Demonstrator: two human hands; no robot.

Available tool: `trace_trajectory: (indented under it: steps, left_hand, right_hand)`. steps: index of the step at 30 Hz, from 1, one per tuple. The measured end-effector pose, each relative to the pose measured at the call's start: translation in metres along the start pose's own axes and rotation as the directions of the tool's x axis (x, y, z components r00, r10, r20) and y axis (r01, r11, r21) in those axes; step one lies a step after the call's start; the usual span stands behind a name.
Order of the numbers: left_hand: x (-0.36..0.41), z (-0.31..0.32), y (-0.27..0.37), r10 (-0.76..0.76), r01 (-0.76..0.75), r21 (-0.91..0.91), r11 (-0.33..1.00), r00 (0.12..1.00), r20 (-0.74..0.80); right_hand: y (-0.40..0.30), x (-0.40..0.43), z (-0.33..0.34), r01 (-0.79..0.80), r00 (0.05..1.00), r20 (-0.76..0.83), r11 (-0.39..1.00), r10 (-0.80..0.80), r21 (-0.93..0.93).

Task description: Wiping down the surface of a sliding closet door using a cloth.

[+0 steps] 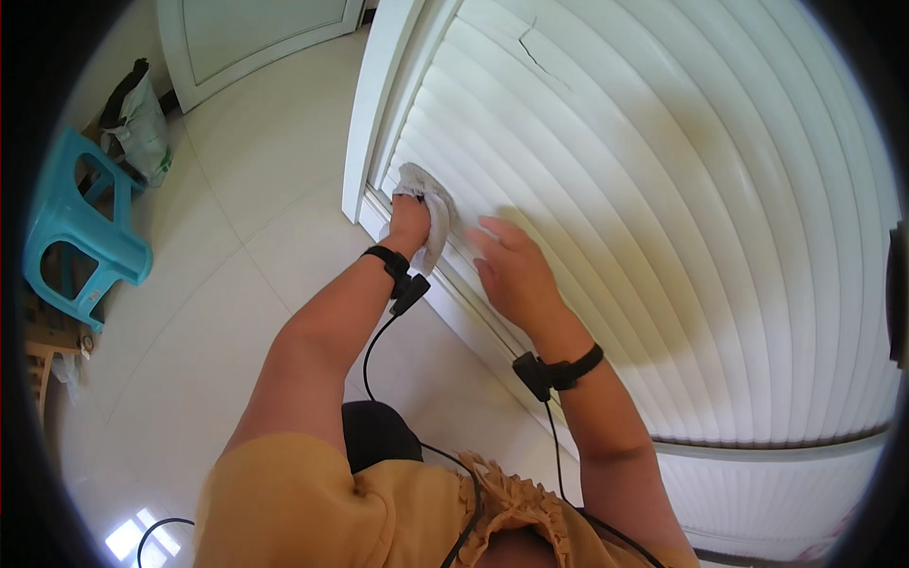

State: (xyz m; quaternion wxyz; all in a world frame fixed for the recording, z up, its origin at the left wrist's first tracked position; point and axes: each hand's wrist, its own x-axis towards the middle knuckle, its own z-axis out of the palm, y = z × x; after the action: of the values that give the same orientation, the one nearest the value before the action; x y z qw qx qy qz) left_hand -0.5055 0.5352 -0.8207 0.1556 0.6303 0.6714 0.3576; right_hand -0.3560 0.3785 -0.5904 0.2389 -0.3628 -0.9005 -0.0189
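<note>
My left hand [410,221] is closed on a grey-white cloth [439,213], pressed near the lower corner of a large white ribbed panel [596,199], beside its frame. Part of the cloth hangs below the hand. My right hand [515,273] is raised over the ribbed surface, fingers apart and slightly blurred, with nothing in it; whether it touches the panel I cannot tell. A thin dark crack [534,58] runs across ribs near the top of the panel. Black bands with small devices and cables are on both wrists.
The panel's white frame [454,284] borders the pale tiled floor [213,312]. At the left stand a turquoise plastic stool [92,220] and a filled plastic bag [145,131]. A white-framed door [263,35] is at the upper left. Black cables [554,447] trail from the wrists.
</note>
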Motion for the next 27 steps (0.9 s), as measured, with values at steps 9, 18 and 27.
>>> trace_trajectory:
  steps: [9, 18, 27]
  left_hand:
    - [-0.007, -0.07, -0.01, -0.272, 0.304, -0.236, 0.923, 0.949, 0.159]
    - [0.003, -0.086, -0.01, -0.281, 0.318, -0.324, 0.891, 0.947, 0.157]
    - [0.002, -0.024, -0.042, 0.09, -0.146, 0.204, 0.968, 0.961, 0.26]
  right_hand:
    - [-0.058, -0.031, 0.046, -0.032, 0.968, 0.248, 0.978, -0.02, 0.204]
    - [-0.059, -0.064, 0.036, -0.268, 0.926, 0.333, 0.933, 0.18, 0.242]
    - [-0.061, -0.074, 0.041, -0.27, 0.956, 0.186, 0.932, 0.228, 0.242]
